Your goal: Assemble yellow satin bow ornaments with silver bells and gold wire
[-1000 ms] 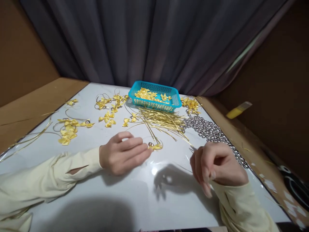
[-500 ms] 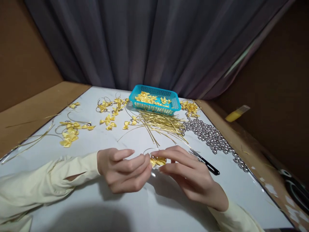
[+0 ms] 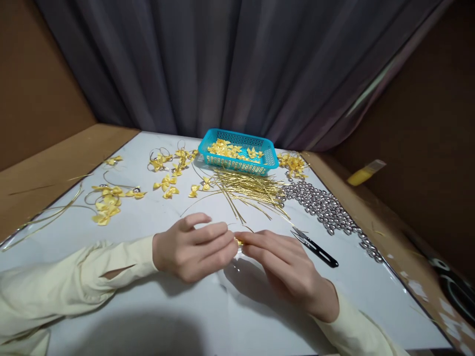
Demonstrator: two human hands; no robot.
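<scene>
Between my fingertips is a small yellow ribbon bow [image 3: 240, 242], mostly covered by them. My left hand [image 3: 198, 249] pinches its left side, with the index finger raised and bent. My right hand [image 3: 289, 272] closes on its right side, fingers together. A thin cord [image 3: 249, 227] curves up behind the bow; which fingers hold it is hidden. Black thread snips [image 3: 315, 247] lie just beyond my right hand, blades pointing up-left. Past my hands is a heap of gold cords [image 3: 250, 188], with loose yellow bows [image 3: 166, 185] to its left.
A turquoise basket [image 3: 272, 163] holding yellow bows stands at the back of the white table [image 3: 141, 267]. Silver beads [image 3: 319, 202] spread along the right side. Finished-looking bows with cords [image 3: 107, 207] lie at left. Black-handled scissors [image 3: 458, 291] lie at far right.
My hands have come closer together and now cover most of the bow. My right hand has shifted a little left, and its fingers have closed over the bow.
</scene>
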